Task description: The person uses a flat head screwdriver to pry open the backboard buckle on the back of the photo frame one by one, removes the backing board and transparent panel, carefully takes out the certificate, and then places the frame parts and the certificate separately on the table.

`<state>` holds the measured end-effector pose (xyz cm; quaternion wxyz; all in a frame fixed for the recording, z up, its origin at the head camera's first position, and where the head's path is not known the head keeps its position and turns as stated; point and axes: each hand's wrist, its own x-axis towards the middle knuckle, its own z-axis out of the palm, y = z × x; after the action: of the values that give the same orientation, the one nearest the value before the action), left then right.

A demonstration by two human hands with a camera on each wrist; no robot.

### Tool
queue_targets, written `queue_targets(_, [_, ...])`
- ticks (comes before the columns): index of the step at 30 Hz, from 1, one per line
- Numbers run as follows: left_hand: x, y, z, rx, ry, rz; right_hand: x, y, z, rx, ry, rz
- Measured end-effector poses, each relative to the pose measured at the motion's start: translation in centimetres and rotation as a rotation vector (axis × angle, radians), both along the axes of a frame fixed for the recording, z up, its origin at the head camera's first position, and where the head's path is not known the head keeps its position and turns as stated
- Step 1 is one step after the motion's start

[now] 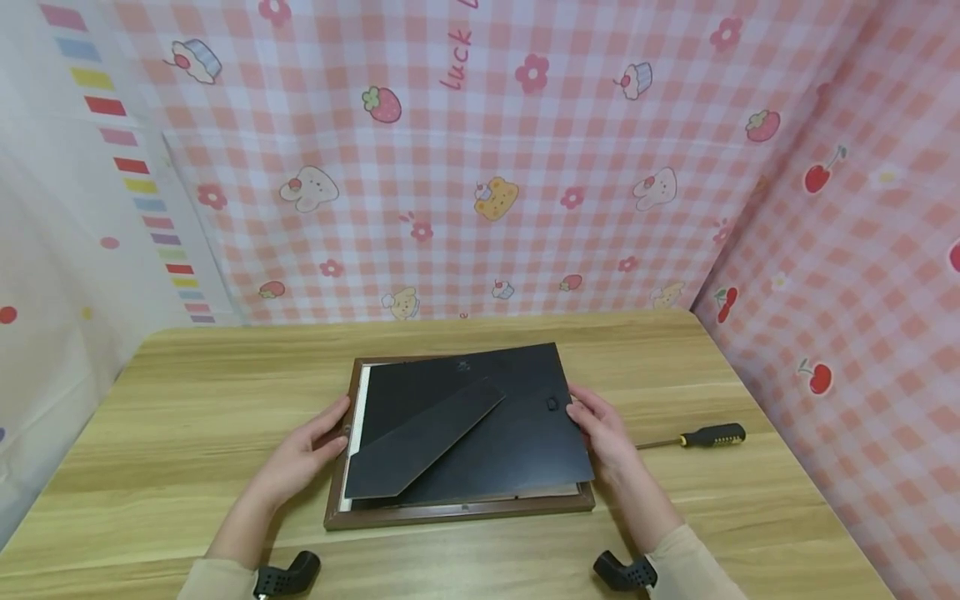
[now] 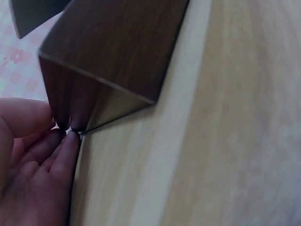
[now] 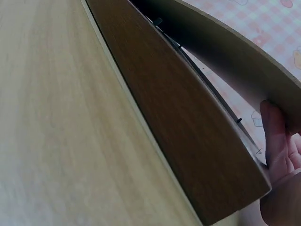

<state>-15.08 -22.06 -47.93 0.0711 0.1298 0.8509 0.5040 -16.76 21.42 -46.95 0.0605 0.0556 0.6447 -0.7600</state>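
Note:
A brown wooden picture frame (image 1: pixel 465 510) lies face down on the table. Over it sits a black backing board (image 1: pixel 525 450), turned askew, with a slanting easel leg (image 1: pixel 427 442) and a small hanging ring (image 1: pixel 552 404). Along the frame's left side a white strip (image 1: pixel 358 417) shows inside. My left hand (image 1: pixel 300 458) rests its fingertips and thumb against the frame's left side. With my right hand (image 1: pixel 611 437) I pinch the board's right edge. In the right wrist view, a fingertip (image 3: pixel 273 117) presses its underside, and that side stands raised above the frame, leaving a gap.
A screwdriver (image 1: pixel 712 435) with a black and yellow handle lies right of my right hand, its shaft tip hidden behind that hand. The wood-grain table (image 1: pixel 210 392) meets a pink checked cloth (image 1: pixel 450 250) at the back and another at the right.

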Motion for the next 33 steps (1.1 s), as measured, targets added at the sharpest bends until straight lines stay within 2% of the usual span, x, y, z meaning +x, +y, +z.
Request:
queue_targets(10, [-0.1,0.0,-0.3,0.015,0.001,-0.001,0.0,-0.3,-0.3,-0.076,0.058,-0.062])
queue_targets(18, [0.0,0.0,-0.2,-0.013,0.002,0.006,-0.1,-0.4,-0.5,-0.074,0.081,-0.082])
queue_targets(26, [0.0,0.0,-0.5,0.002,0.025,0.003,-0.2,-0.5,-0.4,-0.007,0.172,-0.1])
queue_targets(33, [-0.1,0.1,-0.3,0.016,0.036,0.001,-0.2,-0.6,1.5,0.099,0.213,-0.098])
